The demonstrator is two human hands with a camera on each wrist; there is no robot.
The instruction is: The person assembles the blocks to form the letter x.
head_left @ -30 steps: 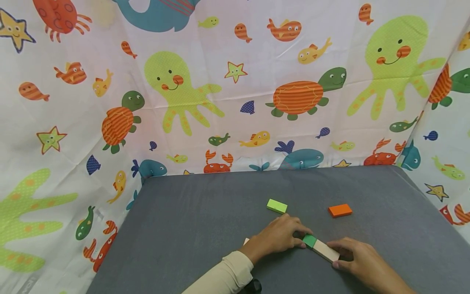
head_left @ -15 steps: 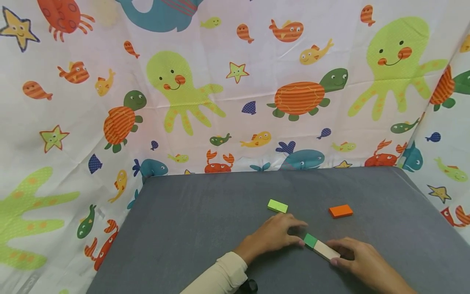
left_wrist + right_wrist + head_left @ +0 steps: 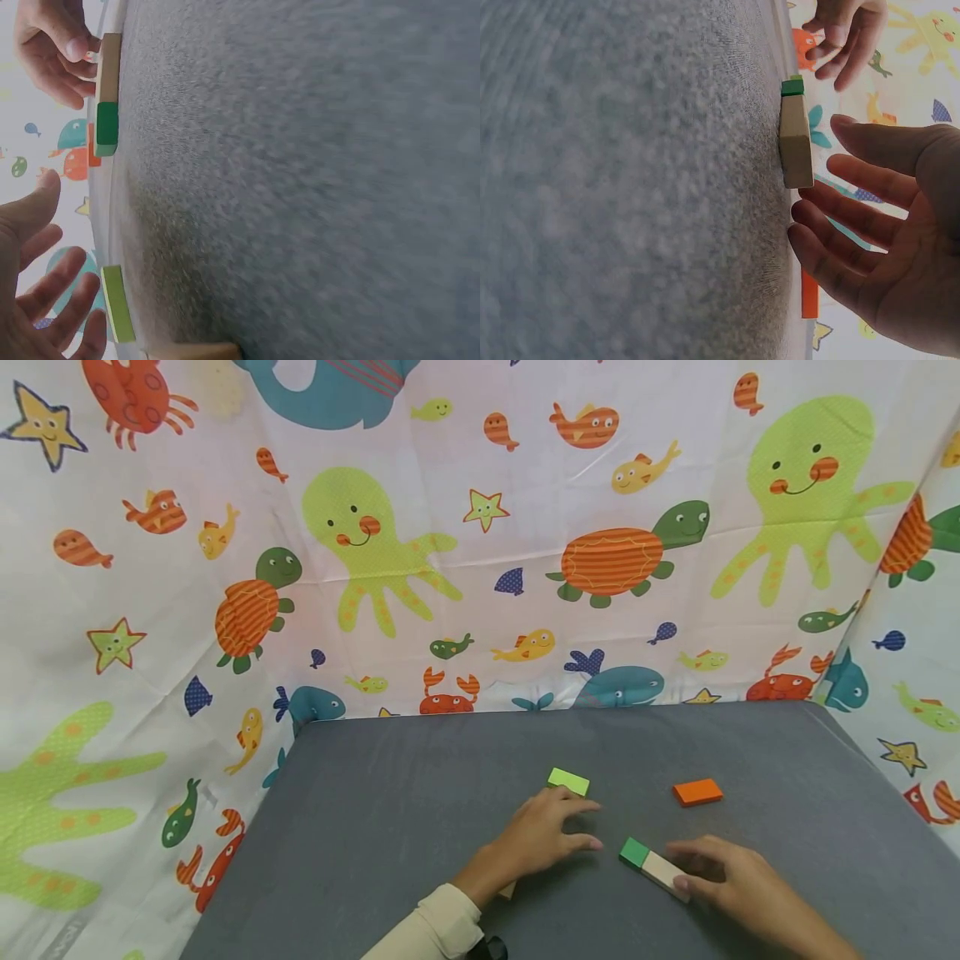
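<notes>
A dark green block (image 3: 633,852) and a plain wooden block (image 3: 660,873) lie end to end on the grey table, in a slanting line. My left hand (image 3: 536,835) is left of the green block, apart from it, fingers spread; a light green block (image 3: 568,781) sits just behind it. At the wooden block's right end is my right hand (image 3: 723,878), thumb and fingers parted. In the right wrist view, the right hand's fingers are relaxed and grip nothing. Part of another wooden block (image 3: 507,890) shows below my left wrist, the rest hidden.
An orange block (image 3: 697,792) lies farther back on the right. The grey table (image 3: 405,793) ends at a white curtain (image 3: 525,543) printed with sea animals, which hangs behind and along the sides.
My left hand has let go of the green block and moved left. My right hand has loosened from the wooden block. The joined blocks have stayed nearly in place.
</notes>
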